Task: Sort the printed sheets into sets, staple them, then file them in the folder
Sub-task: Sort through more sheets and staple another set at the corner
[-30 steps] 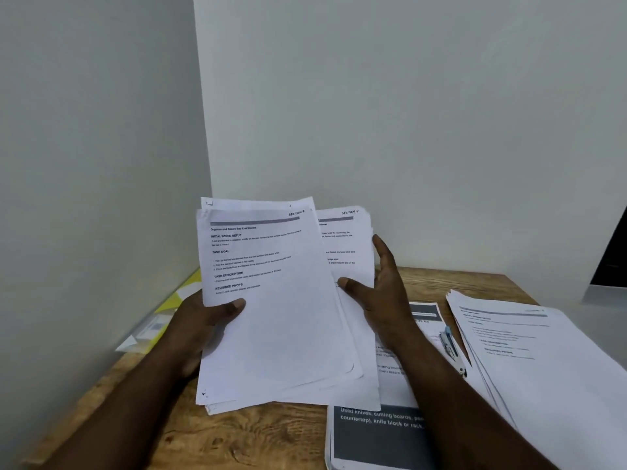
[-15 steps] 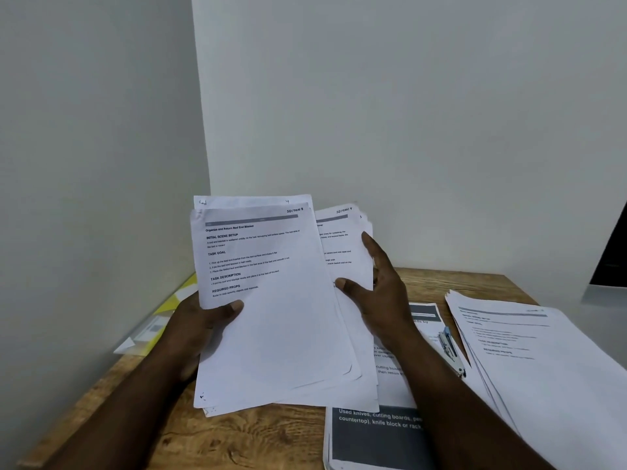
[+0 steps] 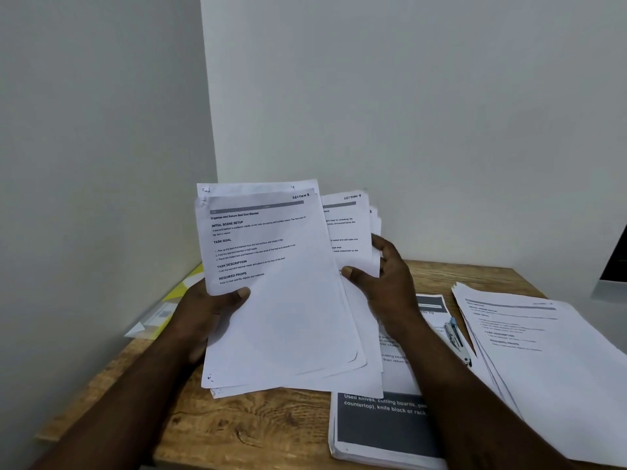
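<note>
Over the wooden table [image 3: 258, 432], a fanned bundle of printed sheets [image 3: 288, 320] is held tilted up, long axis running near to far, headings at the far end. Its left edge is pinched by the left hand [image 3: 207, 317], its right-side sheets by the right hand [image 3: 390, 290].

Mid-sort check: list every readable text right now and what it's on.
"SECTION 8": front sheet, top corner, in left hand.
"Organize and Return Bed End Blanket": its title.
"INITIAL SCENE SETUP", "TASK GOAL", "TASK DESCRIPTION", "REQUIRED PROPS": its headings.
"SECTION 9": sheet behind, in right hand.
"Used knives, cutting boards", "knife block or rack": dark page on table.
Body print, and the right-side stack: too small or blurred.
</note>
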The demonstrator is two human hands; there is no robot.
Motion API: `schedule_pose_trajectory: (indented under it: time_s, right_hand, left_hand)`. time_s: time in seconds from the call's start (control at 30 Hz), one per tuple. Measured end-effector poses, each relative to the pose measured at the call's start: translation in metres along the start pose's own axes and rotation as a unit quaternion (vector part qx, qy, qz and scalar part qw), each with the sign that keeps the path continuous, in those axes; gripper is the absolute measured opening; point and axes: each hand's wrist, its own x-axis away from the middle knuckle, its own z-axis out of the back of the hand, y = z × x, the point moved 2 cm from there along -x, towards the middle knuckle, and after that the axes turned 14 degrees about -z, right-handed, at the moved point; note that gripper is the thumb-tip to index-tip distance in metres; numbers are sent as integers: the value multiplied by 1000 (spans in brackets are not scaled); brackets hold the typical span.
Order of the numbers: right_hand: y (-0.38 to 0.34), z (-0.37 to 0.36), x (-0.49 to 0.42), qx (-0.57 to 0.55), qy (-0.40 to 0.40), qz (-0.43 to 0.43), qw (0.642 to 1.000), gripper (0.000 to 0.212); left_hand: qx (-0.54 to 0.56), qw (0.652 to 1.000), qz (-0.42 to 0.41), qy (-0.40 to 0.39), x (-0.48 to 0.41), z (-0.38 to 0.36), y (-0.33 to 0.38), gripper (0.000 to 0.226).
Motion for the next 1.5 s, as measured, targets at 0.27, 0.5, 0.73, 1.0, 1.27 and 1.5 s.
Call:
schedule_pose_trajectory:
  time_s: [0.27, 0.5, 0.73, 1.0, 1.27, 1.5]
  right_hand:
    - [1, -10, 1, 29, 8, -13, 999, 64]
    - [-2, -18, 6, 14, -37, -14, 999, 53]
    - [-5, -26, 12, -45, -128, -52, 989, 37]
    - [-4, -27, 11, -13, -93, 3, 996, 36]
    - [-6, -26, 14, -89, -143, -71, 983, 25]
    - [-4, -28, 13, -3, -91, -26, 995, 58]
  left_hand:
    - [-10, 1000, 9, 0, -4, 5, -4, 42]
    - [-1, 1000, 7, 2, -5, 6, -8, 44]
    - [-2, 1000, -6, 14, -5, 6, -8, 45]
    - [12, 1000, -21, 1, -6, 3, -9, 48]
    - [9, 1000, -22, 7, -3, 3, -6, 47]
    - [26, 999, -22, 11, -4, 2, -6, 46]
